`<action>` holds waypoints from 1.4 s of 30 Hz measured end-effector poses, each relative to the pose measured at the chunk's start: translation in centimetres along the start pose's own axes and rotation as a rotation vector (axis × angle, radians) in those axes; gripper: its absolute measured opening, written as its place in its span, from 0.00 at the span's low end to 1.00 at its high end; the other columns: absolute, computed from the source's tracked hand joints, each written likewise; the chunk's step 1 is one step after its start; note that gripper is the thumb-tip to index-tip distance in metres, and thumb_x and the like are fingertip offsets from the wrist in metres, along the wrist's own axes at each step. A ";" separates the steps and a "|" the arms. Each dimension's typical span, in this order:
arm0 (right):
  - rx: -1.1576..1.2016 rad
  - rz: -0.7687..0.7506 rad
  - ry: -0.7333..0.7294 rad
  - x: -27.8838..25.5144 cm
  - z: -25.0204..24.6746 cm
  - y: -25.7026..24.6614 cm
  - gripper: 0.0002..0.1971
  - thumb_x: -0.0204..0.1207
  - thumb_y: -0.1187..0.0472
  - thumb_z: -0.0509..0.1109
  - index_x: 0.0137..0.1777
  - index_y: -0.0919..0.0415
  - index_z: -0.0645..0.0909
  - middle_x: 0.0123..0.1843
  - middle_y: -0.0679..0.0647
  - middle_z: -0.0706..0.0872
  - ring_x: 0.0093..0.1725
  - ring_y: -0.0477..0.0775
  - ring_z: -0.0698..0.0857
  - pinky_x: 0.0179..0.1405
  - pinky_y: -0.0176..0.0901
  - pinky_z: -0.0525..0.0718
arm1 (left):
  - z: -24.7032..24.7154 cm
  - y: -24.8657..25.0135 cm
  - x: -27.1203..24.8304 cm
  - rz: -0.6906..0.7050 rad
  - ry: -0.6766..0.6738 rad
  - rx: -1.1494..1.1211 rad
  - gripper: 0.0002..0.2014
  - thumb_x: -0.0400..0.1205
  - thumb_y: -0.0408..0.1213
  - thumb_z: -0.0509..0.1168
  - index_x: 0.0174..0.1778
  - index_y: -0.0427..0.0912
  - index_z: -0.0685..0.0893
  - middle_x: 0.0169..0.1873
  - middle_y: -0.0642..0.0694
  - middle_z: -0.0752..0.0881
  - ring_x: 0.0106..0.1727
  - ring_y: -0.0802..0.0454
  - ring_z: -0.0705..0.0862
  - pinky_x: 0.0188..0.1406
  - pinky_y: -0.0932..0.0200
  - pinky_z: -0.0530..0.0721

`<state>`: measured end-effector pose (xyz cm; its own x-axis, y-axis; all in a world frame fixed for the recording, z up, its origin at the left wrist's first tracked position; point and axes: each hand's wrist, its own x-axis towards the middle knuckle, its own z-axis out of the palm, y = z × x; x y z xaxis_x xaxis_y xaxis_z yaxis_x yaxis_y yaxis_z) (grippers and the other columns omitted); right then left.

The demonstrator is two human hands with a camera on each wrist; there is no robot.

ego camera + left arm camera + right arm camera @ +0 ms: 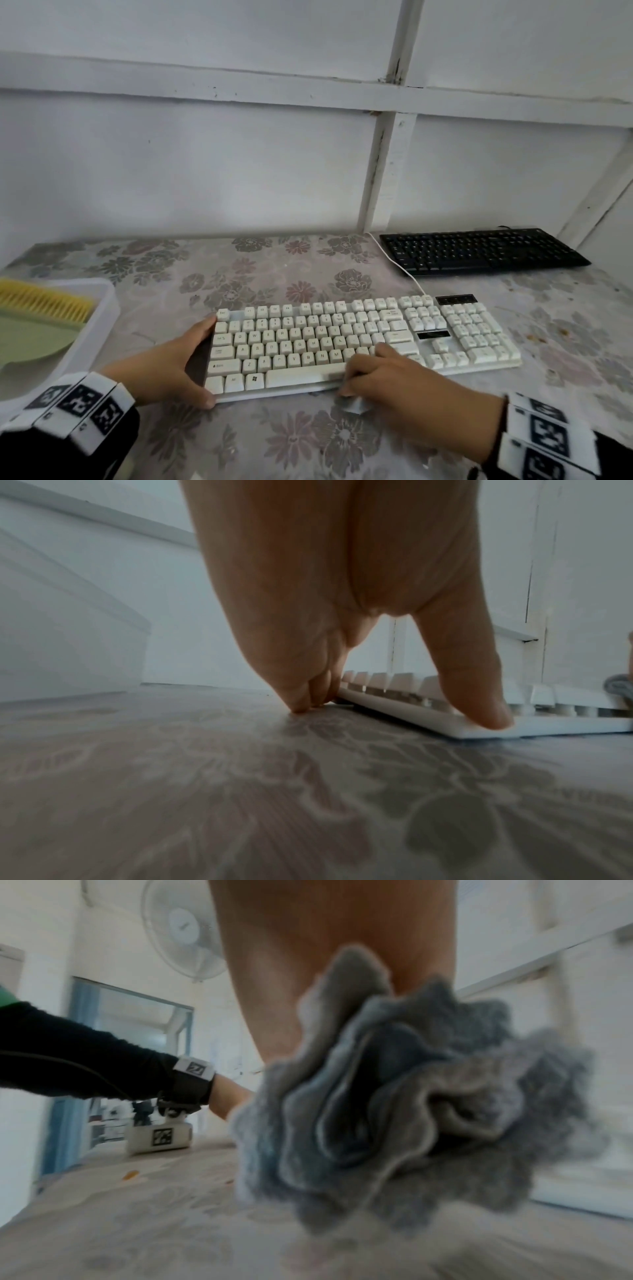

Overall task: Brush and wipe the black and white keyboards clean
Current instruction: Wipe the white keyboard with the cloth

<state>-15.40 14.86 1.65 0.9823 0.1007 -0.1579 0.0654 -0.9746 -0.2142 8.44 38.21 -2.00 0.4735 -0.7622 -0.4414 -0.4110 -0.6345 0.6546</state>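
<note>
A white panelled wall (205, 164) stood behind the tabletop (274, 274), which wore a flowered cover.

My right hand (404, 387) had its grip closed round a bunched grey cloth (411, 1096), fingers curled over it, pressing it down on the near edge of the white keyboard (342, 335) about where the space bar ended. In the head view only a pale scrap of the cloth showed under my palm; the right wrist view showed it crumpled beneath the hand, blurred.

My left hand (171, 363) clamped the left end of the white keyboard: the thumb (479, 696) lay on the near corner of its frame, and the fingers (308, 696) reached down along the far part of that end, their tips on the tabletop against the keyboard's edge.

The white keyboard lay flat near the front of the tabletop, slightly askew, its white cable (394, 260) running back towards the wall. The black keyboard (479, 250) lay behind it to the right, close to the wall, well apart from both hands.

At the left edge stood a clear tray (102, 308) holding a yellow-bristled brush (44, 301) and a pale green dustpan (30, 342). A few small brown crumbs (534, 337) lay on the cover to the right of the white keyboard. A wall fan (181, 931) showed in the right wrist view.
</note>
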 end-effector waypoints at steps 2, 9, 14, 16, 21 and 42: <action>0.004 0.051 -0.040 -1.3 0.0 1.2 0.23 0.78 0.42 0.50 0.67 0.43 0.79 0.62 0.39 0.76 0.54 0.51 0.67 0.56 0.44 0.73 | 0.0 -0.1 0.0 0.008 -0.008 -0.012 0.73 0.46 0.62 0.81 0.81 0.58 0.40 0.78 0.62 0.60 0.76 0.60 0.64 0.78 0.55 0.64; 0.049 0.201 0.030 -4.2 0.0 3.9 0.19 0.84 0.62 0.56 0.70 0.42 0.76 0.64 0.36 0.73 0.59 0.48 0.68 0.61 0.39 0.70 | -0.1 -0.2 -0.1 0.035 0.002 -0.049 0.75 0.43 0.63 0.82 0.81 0.58 0.43 0.76 0.63 0.63 0.75 0.62 0.65 0.76 0.58 0.64; 0.101 0.325 0.055 -7.0 0.4 7.1 0.18 0.83 0.59 0.59 0.66 0.38 0.78 0.59 0.30 0.73 0.60 0.43 0.70 0.62 0.36 0.70 | 0.0 -0.6 0.0 0.062 0.013 -0.063 0.73 0.44 0.60 0.83 0.80 0.59 0.44 0.75 0.63 0.65 0.75 0.62 0.65 0.77 0.57 0.64; 0.100 0.358 0.043 -7.9 0.4 8.1 0.17 0.83 0.58 0.60 0.65 0.36 0.78 0.57 0.28 0.72 0.60 0.42 0.70 0.62 0.36 0.70 | 0.0 -0.8 0.2 0.069 0.014 -0.071 0.70 0.45 0.57 0.84 0.79 0.61 0.45 0.75 0.63 0.65 0.75 0.63 0.66 0.78 0.57 0.64; 0.102 0.467 0.028 -9.8 -0.5 10.5 0.21 0.82 0.64 0.61 0.50 0.28 0.71 0.54 0.30 0.74 0.58 0.40 0.72 0.61 0.34 0.71 | 0.1 -0.8 0.1 0.055 0.020 -0.046 0.67 0.45 0.59 0.83 0.74 0.67 0.45 0.74 0.64 0.65 0.74 0.62 0.67 0.77 0.55 0.65; 0.244 0.079 0.082 6.4 -7.5 -2.4 0.18 0.82 0.62 0.62 0.71 0.54 0.77 0.61 0.55 0.76 0.60 0.52 0.76 0.62 0.40 0.70 | 0.3 2.2 -4.0 -0.144 0.215 0.261 0.70 0.54 0.69 0.75 0.81 0.49 0.35 0.83 0.52 0.46 0.82 0.56 0.52 0.79 0.61 0.54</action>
<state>-7.93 16.37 8.40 0.9942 0.0000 -0.1072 -0.0466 -0.9007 -0.4320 5.39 39.80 1.05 0.6823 -0.6356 -0.3611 -0.4996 -0.7660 0.4045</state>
